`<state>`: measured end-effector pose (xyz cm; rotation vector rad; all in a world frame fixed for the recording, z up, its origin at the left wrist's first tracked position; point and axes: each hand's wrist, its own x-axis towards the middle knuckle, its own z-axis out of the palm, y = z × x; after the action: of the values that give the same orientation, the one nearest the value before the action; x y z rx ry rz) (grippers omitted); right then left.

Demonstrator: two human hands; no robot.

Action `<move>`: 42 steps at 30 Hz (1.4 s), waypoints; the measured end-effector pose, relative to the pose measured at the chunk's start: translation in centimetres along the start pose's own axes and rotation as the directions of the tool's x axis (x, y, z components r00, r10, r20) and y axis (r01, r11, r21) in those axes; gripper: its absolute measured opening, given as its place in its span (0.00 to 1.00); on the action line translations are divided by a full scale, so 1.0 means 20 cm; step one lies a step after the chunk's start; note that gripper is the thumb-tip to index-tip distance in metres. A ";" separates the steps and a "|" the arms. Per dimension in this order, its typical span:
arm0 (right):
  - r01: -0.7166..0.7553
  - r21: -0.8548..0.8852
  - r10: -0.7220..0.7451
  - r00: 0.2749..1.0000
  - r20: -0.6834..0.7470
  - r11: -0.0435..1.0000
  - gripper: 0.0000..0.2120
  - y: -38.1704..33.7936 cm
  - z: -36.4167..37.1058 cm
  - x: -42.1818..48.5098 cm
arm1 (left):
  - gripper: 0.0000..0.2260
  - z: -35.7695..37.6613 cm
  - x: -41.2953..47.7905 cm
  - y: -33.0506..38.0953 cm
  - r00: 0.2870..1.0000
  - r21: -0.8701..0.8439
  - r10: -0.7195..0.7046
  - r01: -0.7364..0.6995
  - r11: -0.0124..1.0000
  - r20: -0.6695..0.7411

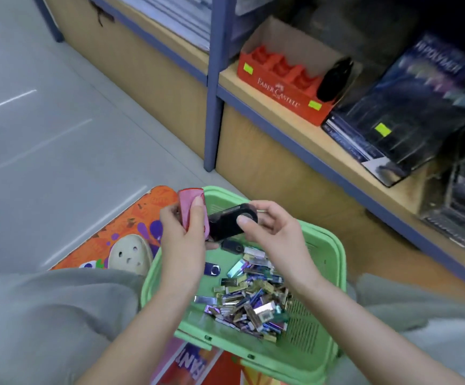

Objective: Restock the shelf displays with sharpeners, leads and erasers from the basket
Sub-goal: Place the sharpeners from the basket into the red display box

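basket (334, 262): green plastic, matt, slotted walls
black sharpener (227, 223): smooth plastic, glossy
pink sharpener (189, 198): smooth plastic, slight sheen
lead packs (250, 295): shiny, iridescent, mirror-like faces
display box (281, 87): red printed cardboard, matt, raw brown inside
shelf (309, 134): wood-look board, matt
floor (45, 120): smooth, glossy

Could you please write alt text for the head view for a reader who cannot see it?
A person's left hand grips a pink sharpener and the right hand a black sharpener over a green basket of small shiny packs. A red display box sits on the shelf.
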<state>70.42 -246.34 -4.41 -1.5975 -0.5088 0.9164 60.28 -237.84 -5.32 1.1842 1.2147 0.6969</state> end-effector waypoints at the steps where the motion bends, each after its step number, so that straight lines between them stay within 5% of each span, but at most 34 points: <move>1: 0.021 -0.027 -0.021 1.000 -0.012 0.999 0.07 -0.03 -0.05 -0.02 | 0.11 0.03 -0.01 0.05 0.999 0.018 0.025 -0.026 1.000 0.042; 8: 0.233 -0.369 -0.327 0.920 -0.217 0.900 0.09 -0.28 -0.40 0.05 | 0.09 0.25 0.05 0.37 0.892 0.113 0.167 -0.234 0.966 0.420; 15: 0.250 -0.664 -0.590 0.726 -0.353 0.705 0.09 -0.61 -0.66 0.47 | 0.04 0.45 0.18 0.46 0.871 0.041 0.165 -0.207 0.977 0.463; 25: 0.161 -0.930 -0.568 0.821 -0.059 0.330 0.14 -0.73 -0.76 0.81 | 0.15 0.55 0.31 0.52 0.840 0.033 0.121 -0.163 0.986 0.528; 40: 0.076 -0.991 -0.435 0.900 0.020 0.111 0.18 -0.77 -0.67 0.82 | 0.09 0.55 0.36 0.55 0.847 -0.089 0.125 -0.093 0.992 0.517; 42: 0.124 -0.977 -0.469 0.883 0.028 0.175 0.19 -0.77 -0.61 0.74 | 0.12 0.55 0.37 0.54 0.853 -0.088 0.083 -0.044 0.995 0.515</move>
<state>91.25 -239.01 6.47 -2.5628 -1.3285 -0.1393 74.61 -231.42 1.63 1.2505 0.6908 0.4213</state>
